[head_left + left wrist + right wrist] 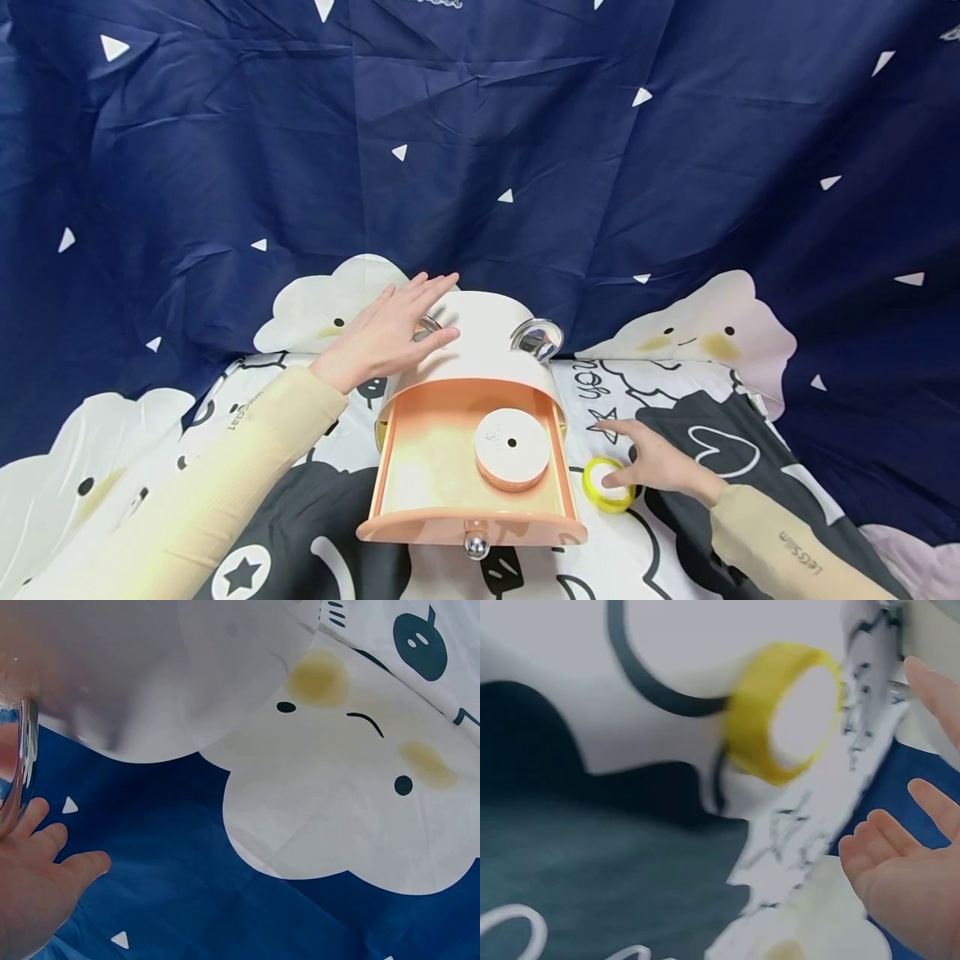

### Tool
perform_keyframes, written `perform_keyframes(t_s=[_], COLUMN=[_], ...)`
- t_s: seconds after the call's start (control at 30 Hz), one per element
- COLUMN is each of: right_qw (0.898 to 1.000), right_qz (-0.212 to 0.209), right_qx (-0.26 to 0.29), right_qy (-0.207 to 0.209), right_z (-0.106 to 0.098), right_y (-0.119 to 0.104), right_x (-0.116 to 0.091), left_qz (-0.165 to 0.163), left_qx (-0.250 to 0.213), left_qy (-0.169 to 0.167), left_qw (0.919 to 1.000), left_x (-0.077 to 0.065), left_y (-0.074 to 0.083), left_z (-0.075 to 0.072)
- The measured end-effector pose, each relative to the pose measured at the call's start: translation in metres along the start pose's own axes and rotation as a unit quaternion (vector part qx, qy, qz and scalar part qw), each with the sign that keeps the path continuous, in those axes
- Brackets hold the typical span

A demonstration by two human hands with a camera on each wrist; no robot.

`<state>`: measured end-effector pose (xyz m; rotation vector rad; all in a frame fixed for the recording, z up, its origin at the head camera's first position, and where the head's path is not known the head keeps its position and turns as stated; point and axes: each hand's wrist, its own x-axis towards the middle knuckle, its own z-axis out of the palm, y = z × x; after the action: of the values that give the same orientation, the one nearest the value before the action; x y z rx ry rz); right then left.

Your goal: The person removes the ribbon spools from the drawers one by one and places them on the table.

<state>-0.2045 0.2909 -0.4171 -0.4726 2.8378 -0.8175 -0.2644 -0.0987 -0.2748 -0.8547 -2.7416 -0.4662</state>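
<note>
Left hand (390, 332) straight-fingered at white box (486, 342); right hand (663, 460) spread by yellow roll (781, 714); lying flat, axis upright

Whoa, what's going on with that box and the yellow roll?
Someone's left hand is spread by the top of a white box. Its peach drawer is open, with a white-topped spool inside. Their right hand hovers by the yellow roll on the patterned cloth, fingers apart, not gripping it.

The right sleeve (772, 537) bears the lettering "LetsSlim".
</note>
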Motion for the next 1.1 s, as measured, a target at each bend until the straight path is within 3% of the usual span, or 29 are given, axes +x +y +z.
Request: perform_keyframes(t_s=[0.3, 0.6, 1.1], right_qw=[0.998, 0.994, 0.982], right_qz=[-0.056, -0.093, -0.166], right_qx=[-0.01, -0.022, -0.056], right_qy=[0.035, 0.043, 0.07], right_z=[-0.033, -0.049, -0.07], right_y=[-0.04, -0.076, -0.118], right_x=[0.002, 0.004, -0.002], left_qz=[0.0, 0.002, 0.006], left_qx=[-0.002, -0.002, -0.004], left_qy=[0.002, -0.003, 0.0], left_qw=[1.0, 1.0, 1.0], left_x=[0.0, -0.001, -0.001], left_y=[-0.002, -0.002, 0.0], left_z=[0.0, 0.001, -0.001])
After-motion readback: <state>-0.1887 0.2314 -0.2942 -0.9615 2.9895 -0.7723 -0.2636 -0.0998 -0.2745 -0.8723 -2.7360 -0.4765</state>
